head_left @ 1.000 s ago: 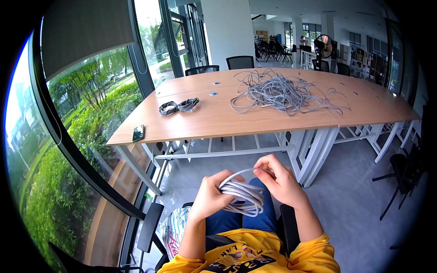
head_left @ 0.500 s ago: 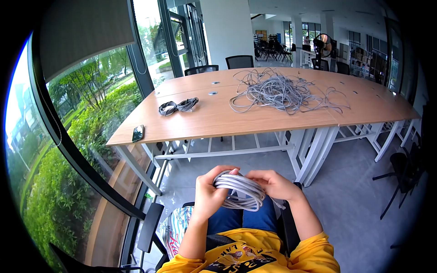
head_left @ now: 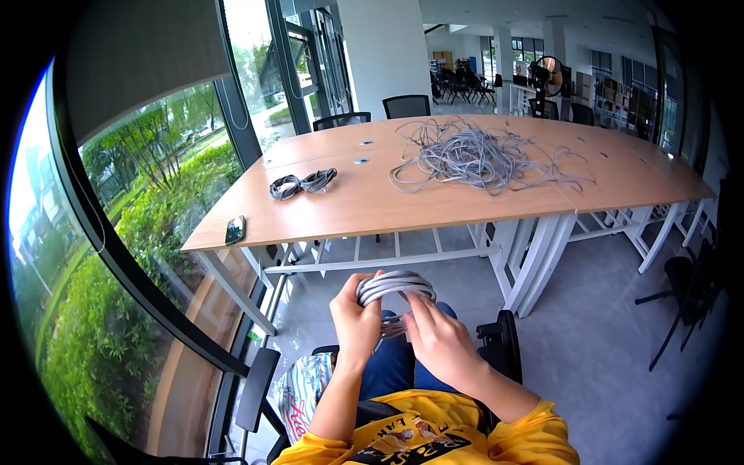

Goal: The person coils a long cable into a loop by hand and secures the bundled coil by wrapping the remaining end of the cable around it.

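Note:
A grey cable coil (head_left: 397, 285) is held up above my lap, between both hands. My left hand (head_left: 356, 318) is closed around the left side of the loops, its thumb near the top. On the right side, my right hand (head_left: 443, 337) has its fingers bent against the coil, partly reaching into the ring. The lower strands of the coil are partly hidden behind my right fingers. Beyond them, on the wooden table (head_left: 372, 213), lies a large tangled heap of grey cables (head_left: 480, 159). Two small coiled cable bundles (head_left: 304, 183) rest left of the heap.
A phone (head_left: 235, 229) lies at the table's near left corner. White table legs (head_left: 535, 263) stand ahead of my knees. Chair armrests flank me, the left armrest (head_left: 257, 387) beside a printed bag (head_left: 301, 395). A window wall runs along the left.
The coil has been raised and turned so that its loops arch at the top. My right hand has shifted lower and inward, its fingers now at the ring's right side.

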A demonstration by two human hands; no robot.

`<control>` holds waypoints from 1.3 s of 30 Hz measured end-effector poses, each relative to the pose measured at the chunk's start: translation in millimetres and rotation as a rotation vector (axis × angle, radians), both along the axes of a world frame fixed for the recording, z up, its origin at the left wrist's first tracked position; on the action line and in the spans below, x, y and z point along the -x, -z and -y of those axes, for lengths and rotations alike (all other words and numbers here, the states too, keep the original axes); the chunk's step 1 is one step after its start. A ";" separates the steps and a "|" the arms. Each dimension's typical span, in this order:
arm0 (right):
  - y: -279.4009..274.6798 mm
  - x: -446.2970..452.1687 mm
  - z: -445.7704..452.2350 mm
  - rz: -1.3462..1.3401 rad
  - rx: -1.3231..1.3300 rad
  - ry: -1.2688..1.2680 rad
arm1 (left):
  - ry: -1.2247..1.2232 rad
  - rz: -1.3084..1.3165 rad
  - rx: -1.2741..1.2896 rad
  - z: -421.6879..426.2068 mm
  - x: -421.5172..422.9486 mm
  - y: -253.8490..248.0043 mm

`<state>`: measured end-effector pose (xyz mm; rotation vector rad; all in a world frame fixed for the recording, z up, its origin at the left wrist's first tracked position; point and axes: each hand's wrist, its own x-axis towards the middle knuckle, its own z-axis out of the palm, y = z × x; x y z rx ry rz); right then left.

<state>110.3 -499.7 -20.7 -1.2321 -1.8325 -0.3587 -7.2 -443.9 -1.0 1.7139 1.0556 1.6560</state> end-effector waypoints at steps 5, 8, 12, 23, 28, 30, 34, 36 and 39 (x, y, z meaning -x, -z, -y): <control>-3.4 -2.9 -6.6 0.035 0.029 0.018 | 0.144 0.086 0.195 2.1 3.7 -0.6; -7.6 -2.5 -6.4 0.009 0.043 -0.016 | 0.220 0.153 0.230 2.9 7.0 -1.6; -3.9 -4.1 -10.3 -0.058 0.071 -0.027 | 0.296 0.209 0.291 3.7 7.2 -2.6; 2.2 -12.2 -23.1 -0.318 0.148 -0.174 | 0.212 0.010 0.178 2.9 5.3 -10.2; 1.9 -14.9 -23.9 -0.351 0.129 -0.216 | 0.208 -0.077 -0.010 -1.5 6.1 -8.6; 5.3 -15.4 -28.1 -0.468 0.053 -0.299 | 0.281 -0.057 -0.044 0.0 6.5 -14.5; 2.2 -13.0 -23.2 -0.662 0.156 -0.456 | 0.306 -0.191 0.213 11.0 14.6 -27.7; -3.5 -12.5 -17.7 -0.739 0.243 -0.500 | 0.277 -0.186 0.100 10.0 14.0 -23.7; -7.7 -12.4 -15.6 -0.848 0.340 -0.571 | 0.222 -0.159 0.038 10.5 10.5 -25.1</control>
